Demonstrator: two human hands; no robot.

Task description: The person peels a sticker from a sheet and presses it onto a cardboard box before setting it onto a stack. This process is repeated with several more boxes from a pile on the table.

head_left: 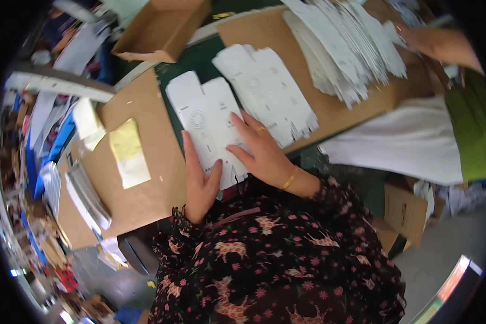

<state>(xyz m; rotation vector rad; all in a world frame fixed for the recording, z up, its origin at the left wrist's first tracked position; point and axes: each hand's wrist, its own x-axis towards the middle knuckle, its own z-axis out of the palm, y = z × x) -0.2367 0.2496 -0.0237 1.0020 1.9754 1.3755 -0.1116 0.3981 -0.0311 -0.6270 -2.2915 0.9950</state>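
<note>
A flat white carton blank [213,116] with a printed ring and notched flaps lies in front of me, partly over a green surface. My left hand [201,181] grips its near left edge, thumb on top and a finger along the side. Across its right side my right hand [262,154] rests with fingers spread, touching the printed face; the wrist wears a gold-coloured bracelet. Just right of it lies another white carton blank [275,89], similar in shape. Whether more blanks lie beneath either one I cannot tell.
A thick pile of white blanks [343,48] lies at the back right on brown cardboard [248,27]. Beside it reaches another person's hand [434,43]. A yellow-and-white paper pad [129,154] lies left; an open brown box [162,27] stands behind.
</note>
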